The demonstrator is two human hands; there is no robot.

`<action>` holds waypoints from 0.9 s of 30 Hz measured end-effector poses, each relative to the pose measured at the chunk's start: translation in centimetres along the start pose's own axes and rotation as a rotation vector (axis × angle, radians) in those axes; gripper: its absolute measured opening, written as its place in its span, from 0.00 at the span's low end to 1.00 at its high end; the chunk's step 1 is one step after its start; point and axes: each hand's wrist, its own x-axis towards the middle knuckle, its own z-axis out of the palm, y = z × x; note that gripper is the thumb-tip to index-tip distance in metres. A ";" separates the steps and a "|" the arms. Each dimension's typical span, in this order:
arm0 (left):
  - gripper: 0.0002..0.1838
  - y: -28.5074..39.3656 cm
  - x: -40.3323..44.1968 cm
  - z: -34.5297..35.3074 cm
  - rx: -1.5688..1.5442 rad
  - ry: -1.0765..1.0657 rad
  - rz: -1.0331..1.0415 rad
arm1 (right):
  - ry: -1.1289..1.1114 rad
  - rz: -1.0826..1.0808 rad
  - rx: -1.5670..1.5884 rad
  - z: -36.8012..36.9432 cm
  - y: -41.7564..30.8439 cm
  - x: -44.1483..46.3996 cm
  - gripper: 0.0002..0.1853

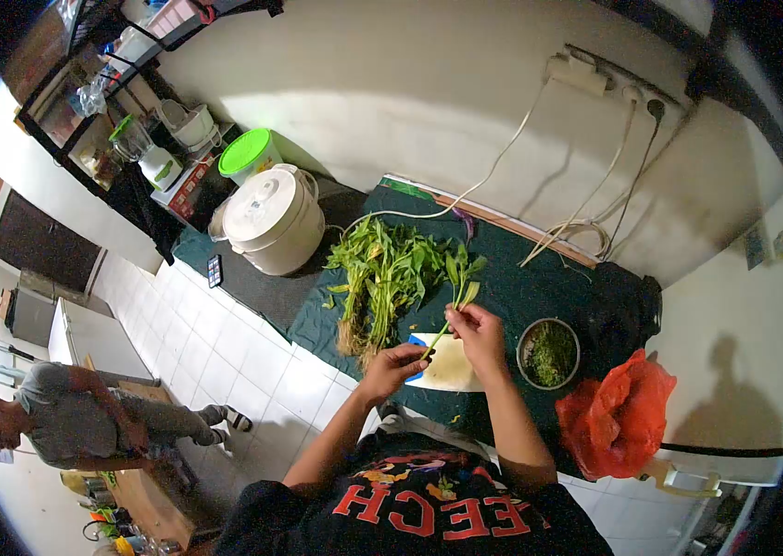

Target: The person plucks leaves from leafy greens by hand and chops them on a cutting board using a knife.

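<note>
A leafy green stem (438, 339) runs between my two hands, above a white cutting board (448, 367) with a blue edge. The lower end of the stem is pinched in my left hand (397, 369). Near its leaves, my right hand (477, 335) grips it with fingers closed. A heap of leafy greens (390, 269) with roots attached lies just beyond my left hand. Right of my right hand stands a round metal bowl (524, 372) holding small green pieces.
A red plastic bag (618, 417) lies at the table's right. A white rice cooker (273, 221) and a green-lidded tub (248, 154) stand at the back left, a phone (214, 271) near the edge. Cords (554, 243) hang along the wall. Another person (86, 417) stands at the left.
</note>
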 end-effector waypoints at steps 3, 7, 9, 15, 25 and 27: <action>0.17 0.7 -0.3 0.0 -0.181 -0.019 -0.033 | -0.042 0.018 -0.134 0.6 -0.9 -0.9 0.12; 0.16 0.9 0.8 0.0 -0.101 0.054 -0.030 | -0.095 -0.080 -0.052 1.7 1.3 -2.2 0.14; 0.13 0.7 0.9 -0.1 -0.041 0.078 -0.017 | -0.069 -0.137 -0.140 1.7 1.6 -2.4 0.13; 0.11 0.3 0.9 0.6 -0.158 0.000 -0.024 | 0.050 -0.112 -0.281 1.8 2.6 -4.1 0.12; 0.09 -0.7 1.5 2.5 -0.281 -0.001 -0.092 | 0.102 -0.191 -0.223 0.5 4.1 -5.7 0.12; 0.09 -0.6 1.7 3.1 -0.282 0.055 -0.119 | 0.142 -0.201 -0.316 0.2 4.0 -5.9 0.11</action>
